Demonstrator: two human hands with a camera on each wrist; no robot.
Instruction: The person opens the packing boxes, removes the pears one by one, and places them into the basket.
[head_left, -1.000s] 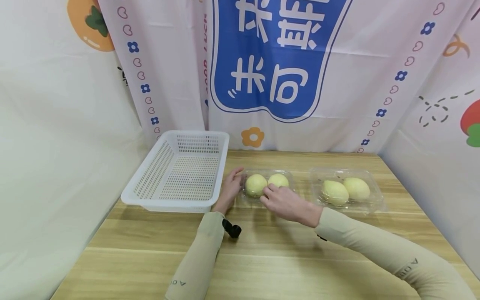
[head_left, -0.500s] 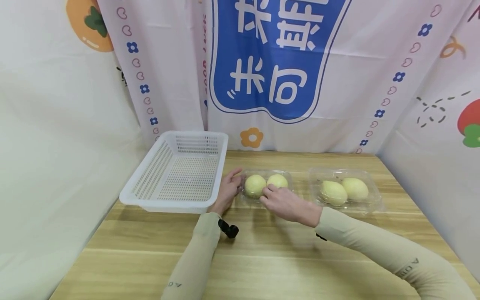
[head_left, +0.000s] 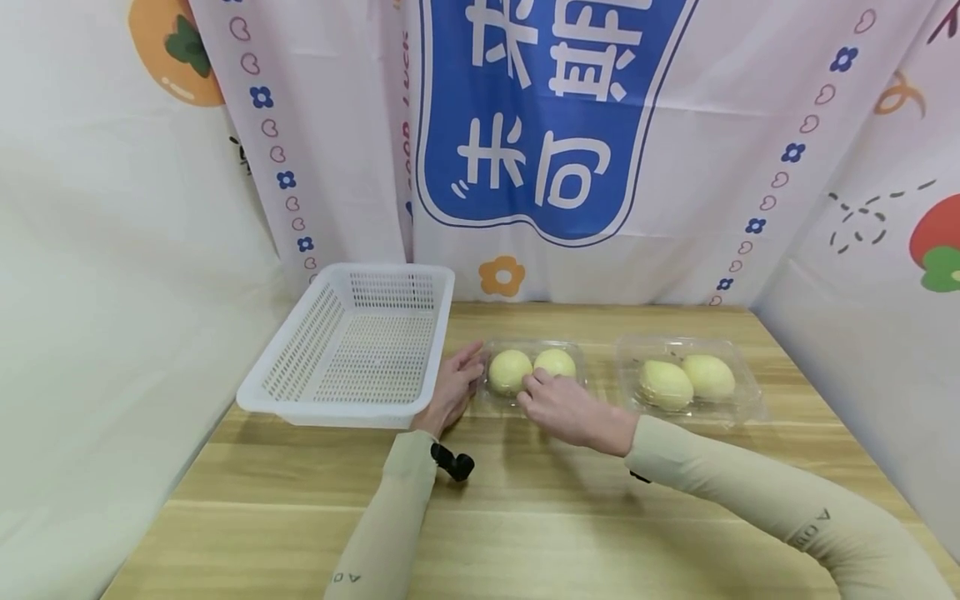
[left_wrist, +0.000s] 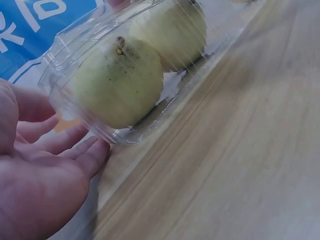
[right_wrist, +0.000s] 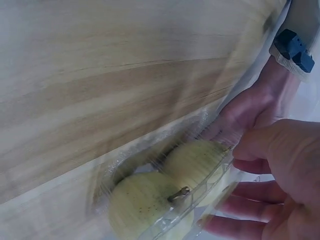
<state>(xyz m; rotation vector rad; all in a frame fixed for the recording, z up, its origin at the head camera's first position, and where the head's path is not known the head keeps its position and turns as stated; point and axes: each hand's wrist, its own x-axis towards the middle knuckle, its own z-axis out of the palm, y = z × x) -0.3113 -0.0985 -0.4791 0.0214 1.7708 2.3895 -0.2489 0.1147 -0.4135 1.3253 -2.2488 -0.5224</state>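
Observation:
A clear plastic box (head_left: 491, 400) with two pale yellow-green pears (head_left: 510, 372) inside lies on the wooden table. My left hand (head_left: 453, 387) is at the box's left end; in the left wrist view its fairly straight fingers (left_wrist: 92, 155) touch the plastic near the bottom edge. Over the box's front, near the gap between the pears, is my right hand (head_left: 562, 408), with bent fingers. The right wrist view shows its thumb (right_wrist: 250, 150) and fingers (right_wrist: 250, 200) gripping the lid's edge. The stem (left_wrist: 120, 45) of one pear shows through the plastic.
To the left stands a white perforated basket (head_left: 255, 392), close beside my left forearm. A second clear box (head_left: 630, 354), holding two more pears (head_left: 666, 385), rests to the right. A printed cloth (head_left: 675, 250) hangs behind the table.
My left wrist has shifted slightly left and its fingers have come a little lower at the box's end. My right hand stays on the box, and the pears have not moved.

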